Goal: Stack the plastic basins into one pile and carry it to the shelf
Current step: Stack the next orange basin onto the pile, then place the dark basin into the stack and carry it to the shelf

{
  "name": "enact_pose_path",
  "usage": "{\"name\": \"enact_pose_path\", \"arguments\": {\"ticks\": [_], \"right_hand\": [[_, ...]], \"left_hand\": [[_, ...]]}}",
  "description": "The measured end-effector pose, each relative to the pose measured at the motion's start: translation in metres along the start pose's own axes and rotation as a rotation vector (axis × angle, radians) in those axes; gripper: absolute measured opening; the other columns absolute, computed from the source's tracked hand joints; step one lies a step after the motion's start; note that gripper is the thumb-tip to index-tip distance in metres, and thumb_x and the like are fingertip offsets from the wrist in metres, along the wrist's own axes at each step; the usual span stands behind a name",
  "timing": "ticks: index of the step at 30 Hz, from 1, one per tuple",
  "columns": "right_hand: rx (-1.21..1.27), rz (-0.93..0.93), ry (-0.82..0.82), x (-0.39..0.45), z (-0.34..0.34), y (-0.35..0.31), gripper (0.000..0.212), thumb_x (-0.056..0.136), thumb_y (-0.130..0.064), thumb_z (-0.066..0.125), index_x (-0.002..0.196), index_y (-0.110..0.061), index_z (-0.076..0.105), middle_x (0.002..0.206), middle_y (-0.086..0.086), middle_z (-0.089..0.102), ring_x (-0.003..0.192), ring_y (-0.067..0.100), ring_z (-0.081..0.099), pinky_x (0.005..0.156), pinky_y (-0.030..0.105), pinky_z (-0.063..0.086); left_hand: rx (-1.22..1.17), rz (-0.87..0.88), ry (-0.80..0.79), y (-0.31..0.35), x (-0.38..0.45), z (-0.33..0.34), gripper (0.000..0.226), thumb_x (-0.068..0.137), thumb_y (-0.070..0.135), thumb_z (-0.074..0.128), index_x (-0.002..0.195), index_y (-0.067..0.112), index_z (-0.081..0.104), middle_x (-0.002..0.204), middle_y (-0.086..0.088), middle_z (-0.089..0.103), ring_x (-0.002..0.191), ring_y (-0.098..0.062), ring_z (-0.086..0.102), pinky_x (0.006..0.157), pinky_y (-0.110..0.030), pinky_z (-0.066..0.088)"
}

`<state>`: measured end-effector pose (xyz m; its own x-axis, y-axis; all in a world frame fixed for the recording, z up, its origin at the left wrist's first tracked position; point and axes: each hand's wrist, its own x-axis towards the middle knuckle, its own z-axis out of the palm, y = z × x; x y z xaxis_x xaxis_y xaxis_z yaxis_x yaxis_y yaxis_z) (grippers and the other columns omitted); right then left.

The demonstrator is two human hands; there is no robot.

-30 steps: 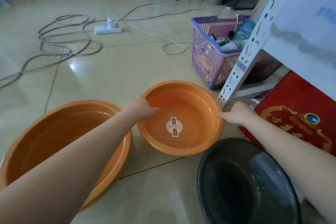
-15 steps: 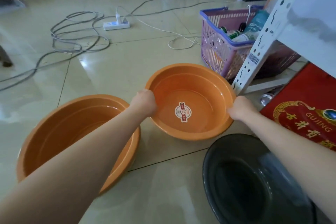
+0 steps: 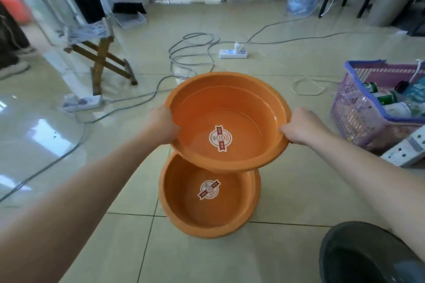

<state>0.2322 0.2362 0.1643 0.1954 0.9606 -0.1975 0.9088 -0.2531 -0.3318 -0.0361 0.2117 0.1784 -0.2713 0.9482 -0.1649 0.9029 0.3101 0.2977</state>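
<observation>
I hold an orange basin (image 3: 243, 108) with a round sticker in its bottom, lifted off the floor. My left hand (image 3: 162, 125) grips its left rim and my right hand (image 3: 301, 126) grips its right rim. Below it a second orange basin (image 3: 184, 204) with the same sticker rests on the tiled floor, its far edge hidden under the lifted one. A dark grey basin (image 3: 358, 257) sits on the floor at the bottom right, partly cut off by the frame.
A purple basket (image 3: 358, 122) of bottles stands at the right, with a white perforated shelf post (image 3: 404, 151) lying beside it. Cables and power strips (image 3: 232, 53) cross the floor ahead. A wooden folding stool (image 3: 101, 57) stands at the left.
Both hands have raised the stickered orange basin off the floor and brought it over the other orange basin. The view has swung left, away from the shelf.
</observation>
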Motion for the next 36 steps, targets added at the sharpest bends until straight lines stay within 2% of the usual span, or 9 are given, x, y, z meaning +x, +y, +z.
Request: {"name": "enact_pose_path", "arguments": {"ticks": [4,6,10,17,24,27,29,33,36], "right_hand": [[-0.003,-0.058,-0.125,-0.016,0.057,-0.040,0.020,0.086,-0.022,0.057,0.072,-0.008,0.057,0.077,0.012,0.059,0.077,0.032,0.057,0.064,0.030,0.041],[-0.040,-0.071,-0.144,-0.018,0.084,-0.043,0.018,0.086,-0.023,0.056,0.082,-0.007,0.062,0.091,0.016,0.067,0.081,0.033,0.060,0.065,0.030,0.041],[-0.093,-0.017,-0.135,-0.023,0.119,-0.020,0.031,0.088,-0.025,0.055,0.103,0.000,0.067,0.107,0.020,0.068,0.100,0.036,0.064,0.073,0.032,0.047],[-0.098,0.055,-0.172,-0.025,0.157,0.011,0.025,0.089,-0.019,0.053,0.099,0.000,0.067,0.106,0.020,0.068,0.094,0.035,0.063,0.071,0.031,0.044],[-0.069,0.074,-0.147,-0.020,0.196,0.025,0.030,0.092,-0.026,0.052,0.098,0.000,0.066,0.106,0.021,0.067,0.098,0.036,0.063,0.068,0.028,0.039],[-0.080,0.051,-0.164,-0.018,0.196,0.026,0.026,0.090,-0.029,0.054,0.090,-0.005,0.064,0.104,0.020,0.067,0.093,0.036,0.063,0.068,0.029,0.040],[-0.075,0.039,-0.172,-0.020,0.188,0.026,0.028,0.087,-0.036,0.059,0.085,-0.008,0.058,0.098,0.018,0.066,0.094,0.036,0.063,0.068,0.031,0.042],[-0.004,0.088,-0.095,-0.030,0.146,0.039,0.072,0.071,-0.056,0.070,0.119,-0.004,0.059,0.123,0.015,0.062,0.116,0.033,0.057,0.089,0.037,0.048],[0.058,0.167,-0.057,-0.041,0.107,0.073,0.083,0.064,-0.058,0.074,0.127,-0.008,0.057,0.131,0.013,0.058,0.122,0.030,0.054,0.097,0.037,0.045]], "left_hand": [[-0.058,-0.156,-0.096,-0.070,-0.023,0.015,0.018,0.081,0.009,0.056,0.098,0.000,0.058,0.098,-0.015,0.061,0.089,-0.029,0.063,0.071,-0.032,0.053],[-0.099,-0.194,-0.129,-0.089,-0.031,0.034,0.029,0.078,0.009,0.056,0.105,-0.002,0.059,0.104,-0.016,0.063,0.093,-0.029,0.064,0.074,-0.033,0.056],[-0.131,-0.228,-0.123,-0.098,-0.039,0.074,0.048,0.084,0.003,0.053,0.129,-0.008,0.039,0.130,-0.021,0.047,0.113,-0.034,0.055,0.072,-0.029,0.039],[0.006,-0.237,-0.277,-0.095,-0.042,0.121,0.042,0.089,0.006,0.051,0.129,-0.007,0.042,0.133,-0.021,0.046,0.119,-0.032,0.053,0.091,-0.032,0.046],[0.025,-0.302,-0.321,-0.107,-0.038,0.155,0.050,0.088,0.005,0.052,0.133,-0.006,0.033,0.130,-0.022,0.048,0.113,-0.037,0.057,0.078,-0.034,0.047],[0.017,-0.265,-0.319,-0.108,-0.036,0.151,0.037,0.086,0.008,0.054,0.120,-0.005,0.047,0.120,-0.020,0.053,0.097,-0.033,0.060,0.071,-0.031,0.047],[0.023,-0.227,-0.284,-0.105,-0.033,0.143,0.030,0.083,0.015,0.058,0.109,0.000,0.052,0.112,-0.017,0.055,0.091,-0.030,0.058,0.077,-0.035,0.050],[-0.046,-0.066,-0.171,-0.072,-0.022,0.126,0.078,0.073,0.034,0.073,0.139,0.012,0.039,0.132,-0.012,0.052,0.121,-0.029,0.051,0.098,-0.040,0.047],[-0.006,0.105,-0.204,-0.017,-0.025,0.118,0.089,0.069,0.047,0.076,0.144,0.020,0.037,0.140,-0.008,0.051,0.129,-0.026,0.048,0.105,-0.041,0.044]]}}
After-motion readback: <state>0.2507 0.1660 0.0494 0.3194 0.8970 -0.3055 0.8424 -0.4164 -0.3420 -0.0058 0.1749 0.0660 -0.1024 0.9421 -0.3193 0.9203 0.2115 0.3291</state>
